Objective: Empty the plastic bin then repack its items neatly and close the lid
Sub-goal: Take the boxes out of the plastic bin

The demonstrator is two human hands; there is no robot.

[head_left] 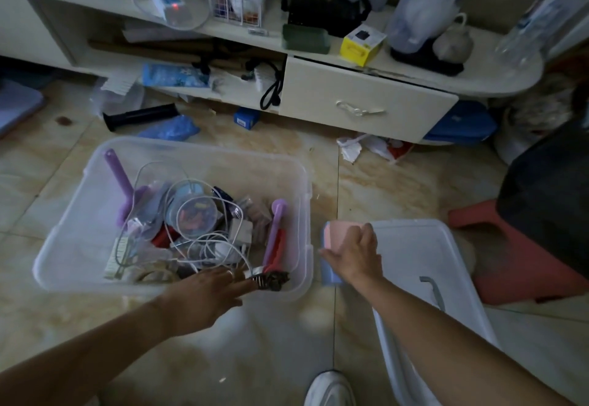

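Two hands split the work: the left hand [208, 294] reaches flat-fingered into the bin's [79, 201] near right corner, nearest the brush [271, 278]; the right hand [355, 254] grips a pink cup [338, 235] between bin and lid [414, 246].

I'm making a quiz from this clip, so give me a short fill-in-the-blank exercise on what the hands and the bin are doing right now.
1. The right hand holds a pink and ____ block beside the plastic bin.
2. The bin's lid lies on the floor to the ____ of the bin.
3. The left hand reaches over the bin's ____ wall with straight fingers.
4. A white ____ loops over the items inside.

Missing words: blue; right; near; cable
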